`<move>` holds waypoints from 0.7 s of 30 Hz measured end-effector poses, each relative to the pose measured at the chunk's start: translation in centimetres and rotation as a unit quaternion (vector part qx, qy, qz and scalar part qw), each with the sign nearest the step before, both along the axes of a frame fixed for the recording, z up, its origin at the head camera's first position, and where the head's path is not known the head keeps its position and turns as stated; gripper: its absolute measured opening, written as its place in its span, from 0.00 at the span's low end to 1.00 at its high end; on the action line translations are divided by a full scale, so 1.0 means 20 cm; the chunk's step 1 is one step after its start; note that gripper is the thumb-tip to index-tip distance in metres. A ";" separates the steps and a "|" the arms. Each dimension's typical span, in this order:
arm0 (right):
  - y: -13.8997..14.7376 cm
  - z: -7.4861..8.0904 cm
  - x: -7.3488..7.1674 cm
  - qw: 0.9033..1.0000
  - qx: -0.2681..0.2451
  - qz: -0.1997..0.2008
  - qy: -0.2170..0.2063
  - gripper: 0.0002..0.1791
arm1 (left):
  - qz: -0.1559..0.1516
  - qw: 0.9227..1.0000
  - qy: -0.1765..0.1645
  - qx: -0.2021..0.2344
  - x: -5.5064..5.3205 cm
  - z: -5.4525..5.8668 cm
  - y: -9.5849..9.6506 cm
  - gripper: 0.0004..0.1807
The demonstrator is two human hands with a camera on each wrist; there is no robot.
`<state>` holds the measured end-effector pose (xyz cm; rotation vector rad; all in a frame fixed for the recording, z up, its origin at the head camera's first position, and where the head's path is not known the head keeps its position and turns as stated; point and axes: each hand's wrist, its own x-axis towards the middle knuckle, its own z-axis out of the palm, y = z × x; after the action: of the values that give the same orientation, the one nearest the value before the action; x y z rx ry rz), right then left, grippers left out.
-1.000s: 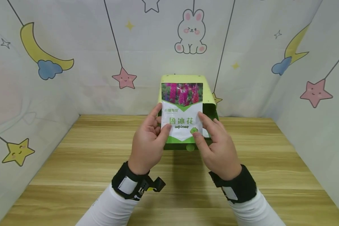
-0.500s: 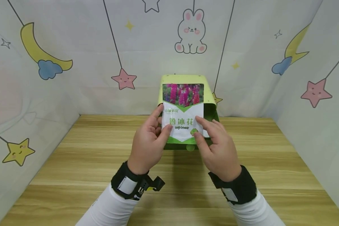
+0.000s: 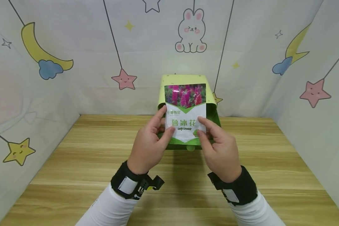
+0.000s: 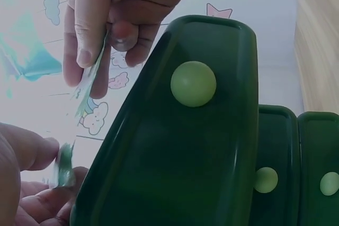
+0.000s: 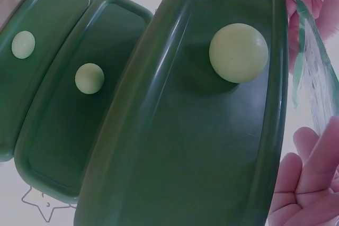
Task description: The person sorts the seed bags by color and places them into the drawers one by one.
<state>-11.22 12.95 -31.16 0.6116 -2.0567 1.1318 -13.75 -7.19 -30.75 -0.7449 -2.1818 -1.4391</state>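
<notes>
A lupinus seed packet (image 3: 185,116), white and green with a pink flower photo along its top, faces me upright between both hands. My left hand (image 3: 147,142) grips its left side, thumb on the front and fingers partly hidden behind. At the lower right, my right hand (image 3: 221,150) pinches the packet, with thumb and index fingertips showing on its front. Both wrist views catch the packet edge-on. Behind it stands a small pale yellow cabinet (image 3: 183,79). Its nearest dark green drawer (image 4: 169,152) sticks out past the others, with a round pale green knob (image 4: 193,84).
Two more green drawers (image 5: 79,115) with pale knobs (image 5: 89,78) appear in the right wrist view. The wooden table (image 3: 101,141) carries the cabinet at its back edge. Cloth walls (image 3: 87,47) printed with stars, moons and a rabbit enclose it.
The packet has shifted slightly to the right, tilting a little, with both hands still on it. My right index fingertip has slid inward from the packet's right edge onto its front.
</notes>
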 end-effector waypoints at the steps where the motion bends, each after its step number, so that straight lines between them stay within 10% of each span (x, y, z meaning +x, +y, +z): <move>1: 0.00 0.00 0.00 1.000 -0.004 -0.001 0.000 0.20 | -0.005 1.000 -0.002 0.000 0.00 0.00 0.00 0.33; 11: 0.00 0.01 0.02 0.999 -0.035 -0.005 -0.010 0.20 | -0.030 0.999 0.004 -0.016 -0.01 0.00 -0.01 0.32; 21: 0.02 0.01 0.02 0.999 -0.045 -0.010 -0.026 0.20 | 0.006 0.997 0.017 -0.074 -0.02 -0.01 -0.05 0.30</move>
<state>-10.92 13.40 -31.02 0.5219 -2.0398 1.2327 -14.07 -8.16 -30.88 -0.7984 -2.2817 -1.2605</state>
